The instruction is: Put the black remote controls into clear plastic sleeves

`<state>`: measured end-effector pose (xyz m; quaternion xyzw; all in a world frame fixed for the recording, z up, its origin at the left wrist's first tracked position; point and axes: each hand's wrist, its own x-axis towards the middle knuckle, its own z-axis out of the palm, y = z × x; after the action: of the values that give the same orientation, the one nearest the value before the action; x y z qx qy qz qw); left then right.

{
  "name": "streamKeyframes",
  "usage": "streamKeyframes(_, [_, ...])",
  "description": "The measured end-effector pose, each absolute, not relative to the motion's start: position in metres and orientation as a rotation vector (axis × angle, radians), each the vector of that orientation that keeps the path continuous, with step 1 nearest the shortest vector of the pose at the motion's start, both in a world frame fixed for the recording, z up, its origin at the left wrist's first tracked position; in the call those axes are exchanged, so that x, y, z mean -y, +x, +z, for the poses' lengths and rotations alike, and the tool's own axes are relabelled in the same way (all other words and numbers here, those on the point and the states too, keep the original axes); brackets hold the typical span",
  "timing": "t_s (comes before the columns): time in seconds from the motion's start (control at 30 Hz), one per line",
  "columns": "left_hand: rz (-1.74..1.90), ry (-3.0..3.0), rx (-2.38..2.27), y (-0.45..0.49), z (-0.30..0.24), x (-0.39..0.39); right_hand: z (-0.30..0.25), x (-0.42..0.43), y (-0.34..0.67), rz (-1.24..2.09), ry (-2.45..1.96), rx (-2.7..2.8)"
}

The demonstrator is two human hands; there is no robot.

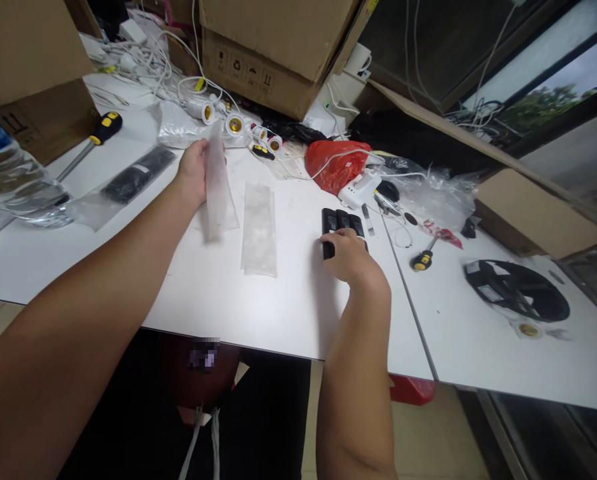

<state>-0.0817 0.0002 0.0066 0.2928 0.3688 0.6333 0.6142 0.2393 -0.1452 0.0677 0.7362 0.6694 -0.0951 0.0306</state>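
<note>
My left hand point(194, 172) grips a long, translucent plastic sleeve point(219, 190) near its top and holds it raised off the white table. Flat on the table to its right lies a small stack of similar plastic sleeves point(259, 230). My right hand point(346, 257) reaches down onto a group of black rectangular pieces point(343, 220) set side by side. Its fingers curl over the near end of the leftmost piece, and the fingertips are partly hidden. At the left, a black item in a clear sleeve point(138, 175) rests on the table.
A water bottle point(16, 173) and a screwdriver point(96, 137) are at the left. Cardboard boxes point(273, 47), tangled white cables point(143, 60) and a red plastic bag point(333, 160) line the back. Right of the table seam point(411, 297) are another screwdriver point(426, 257) and a black reel point(516, 290).
</note>
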Motion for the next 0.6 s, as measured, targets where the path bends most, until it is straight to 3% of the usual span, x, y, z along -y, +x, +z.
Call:
streamKeyframes(0.13, [1.618,0.671,-0.814,-0.079,-0.002,-0.002,0.067,0.143,0.240,-0.262,2.279,-2.093])
streamKeyframes(0.47, [1.597,0.682,-0.848,-0.081,-0.004,-0.007,0.065,0.142,0.242,-0.298,2.338,-2.037])
streamKeyframes(0.6, [1.564,0.562,-0.857,-0.076,0.007,0.001,0.066,0.141,0.227,-0.350,2.366,-2.472])
